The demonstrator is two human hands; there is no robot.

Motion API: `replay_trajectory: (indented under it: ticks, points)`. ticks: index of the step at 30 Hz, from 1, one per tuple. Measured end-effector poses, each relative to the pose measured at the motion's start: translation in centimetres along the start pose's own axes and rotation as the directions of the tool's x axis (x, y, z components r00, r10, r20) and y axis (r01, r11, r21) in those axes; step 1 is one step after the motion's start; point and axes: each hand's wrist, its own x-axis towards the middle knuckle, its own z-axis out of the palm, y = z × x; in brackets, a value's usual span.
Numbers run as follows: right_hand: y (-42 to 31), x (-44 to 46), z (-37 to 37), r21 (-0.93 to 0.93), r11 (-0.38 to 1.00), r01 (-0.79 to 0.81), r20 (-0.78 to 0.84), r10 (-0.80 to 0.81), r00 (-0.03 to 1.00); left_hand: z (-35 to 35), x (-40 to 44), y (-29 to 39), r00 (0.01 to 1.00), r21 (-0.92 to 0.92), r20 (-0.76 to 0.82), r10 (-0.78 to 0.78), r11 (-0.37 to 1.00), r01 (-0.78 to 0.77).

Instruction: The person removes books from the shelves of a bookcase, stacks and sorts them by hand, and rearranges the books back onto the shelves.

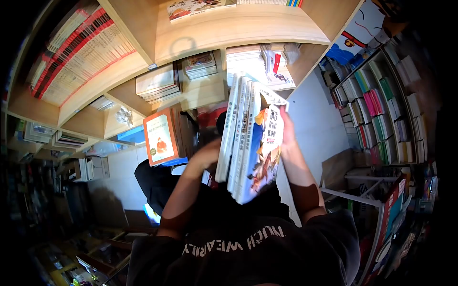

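Observation:
A stack of several thin books [238, 138] is held upright and tilted in front of my chest, with white spines turned to the left. The outermost book has an illustrated cover [267, 148]. My right hand [287, 131] grips the stack along its right edge. My left hand [210, 153] is closed at its left side, with its fingers hidden behind the books. Just left of my left hand, a pile of books topped by an orange-bordered cover [161, 136] stands near my knee.
A wooden bookshelf [191, 40] stands ahead, its compartments holding book piles [159, 85] and a long row of red-and-white books [83, 57]. More shelves with colourful books [374, 102] stand on the right. A metal-framed rack [353, 198] is near my right elbow.

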Motion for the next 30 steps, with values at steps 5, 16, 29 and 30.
replay_trajectory:
  ticks: [5,16,29,30]
  points:
    - [-4.0,-1.2,2.7,-0.52,0.8,0.301,0.07,-0.312,0.948,1.8,0.4,6.3,0.862,0.214,-0.055,0.504,0.849,-0.482]
    - [1.1,-1.8,-3.3,-0.699,0.644,0.312,0.068,-0.375,0.925,3.3,5.3,0.9,0.73,0.342,-0.322,0.603,0.793,-0.504]
    - [-10.1,-3.4,-11.7,-0.334,0.934,0.127,-0.387,-0.259,0.885,-5.8,-1.0,21.5,0.171,0.969,-0.109,0.979,0.143,-0.203]
    - [-10.1,-3.6,-13.4,-0.375,0.923,0.093,-0.429,-0.261,0.865,-8.5,-1.6,22.3,-0.02,0.96,-0.25,0.968,0.245,-0.138]
